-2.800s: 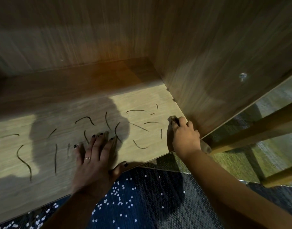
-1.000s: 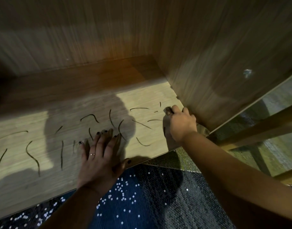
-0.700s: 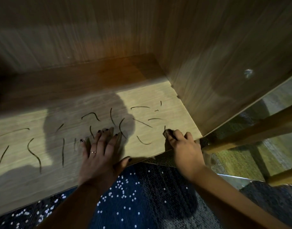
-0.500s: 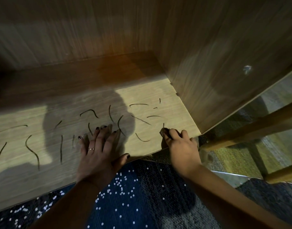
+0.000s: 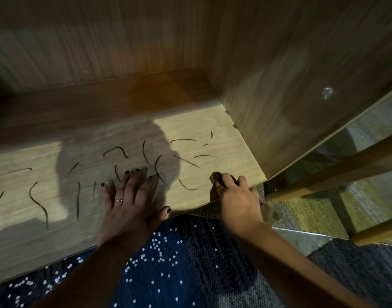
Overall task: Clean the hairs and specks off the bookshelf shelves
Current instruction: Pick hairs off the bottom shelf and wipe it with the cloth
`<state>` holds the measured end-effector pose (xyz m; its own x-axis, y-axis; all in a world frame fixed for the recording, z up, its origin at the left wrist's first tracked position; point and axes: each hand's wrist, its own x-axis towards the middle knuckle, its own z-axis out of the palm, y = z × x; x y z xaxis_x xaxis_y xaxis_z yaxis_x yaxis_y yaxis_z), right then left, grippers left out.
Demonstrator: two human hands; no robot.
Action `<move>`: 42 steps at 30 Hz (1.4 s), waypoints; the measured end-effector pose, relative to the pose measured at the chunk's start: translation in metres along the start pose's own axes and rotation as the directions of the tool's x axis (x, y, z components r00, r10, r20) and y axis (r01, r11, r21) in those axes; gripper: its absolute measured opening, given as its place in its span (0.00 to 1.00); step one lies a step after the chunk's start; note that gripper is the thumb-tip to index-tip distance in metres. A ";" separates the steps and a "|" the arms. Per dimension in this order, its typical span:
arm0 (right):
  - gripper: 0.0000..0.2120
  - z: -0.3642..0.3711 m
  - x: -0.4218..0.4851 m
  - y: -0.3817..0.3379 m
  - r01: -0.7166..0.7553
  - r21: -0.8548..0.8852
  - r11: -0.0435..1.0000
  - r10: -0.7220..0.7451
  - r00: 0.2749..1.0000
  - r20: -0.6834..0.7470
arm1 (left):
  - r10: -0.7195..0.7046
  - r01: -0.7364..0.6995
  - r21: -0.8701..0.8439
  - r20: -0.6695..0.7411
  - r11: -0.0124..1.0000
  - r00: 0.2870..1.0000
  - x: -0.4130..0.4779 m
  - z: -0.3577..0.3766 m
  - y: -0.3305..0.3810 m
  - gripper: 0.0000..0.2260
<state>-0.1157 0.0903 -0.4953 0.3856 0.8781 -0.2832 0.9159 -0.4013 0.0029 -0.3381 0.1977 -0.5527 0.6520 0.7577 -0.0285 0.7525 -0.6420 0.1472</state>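
Observation:
A light wooden shelf (image 5: 223, 127) carries several dark curved hairs (image 5: 186, 161) scattered over its front half. My left hand (image 5: 128, 203) rests flat on the shelf near its front edge, fingers straight, fingertips among the hairs. My right hand (image 5: 237, 196) grips a small brownish cloth (image 5: 214, 176) and presses it on the shelf at the front right, next to one curved hair (image 5: 187, 185). Part of the cloth hangs below the hand, off the shelf edge.
The bookshelf's right side panel (image 5: 279, 74) and back panel (image 5: 101, 41) wall in the shelf. Wooden rails (image 5: 334, 172) stand just right of the bookshelf over grey-green carpet (image 5: 312, 210). Dark blue fabric with white dots (image 5: 168, 263) lies below the shelf edge.
My right hand with the cloth drew back from beside the right side panel toward the shelf's front edge and slightly left. My left hand stayed flat in place.

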 end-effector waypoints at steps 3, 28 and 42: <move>0.20 0.000 -0.003 0.001 0.005 -0.011 1.000 -0.004 1.000 0.015 | -0.001 0.001 -0.004 -0.015 1.000 1.000 0.000 0.000 0.000 0.38; 0.19 -0.008 0.028 0.028 -0.251 0.045 0.967 0.254 0.966 -0.057 | -0.018 0.018 -0.026 -0.016 0.999 1.000 0.001 0.000 0.001 0.38; 0.19 -0.006 0.038 0.019 -0.249 0.075 0.966 0.255 0.964 -0.081 | -0.021 0.021 -0.025 0.007 0.999 1.000 0.001 0.001 -0.001 0.39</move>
<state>-0.0828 0.1178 -0.5001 0.6139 0.7650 -0.1948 0.7801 -0.6257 0.0012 -0.3378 0.1992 -0.5538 0.6366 0.7703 -0.0383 0.7637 -0.6226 0.1707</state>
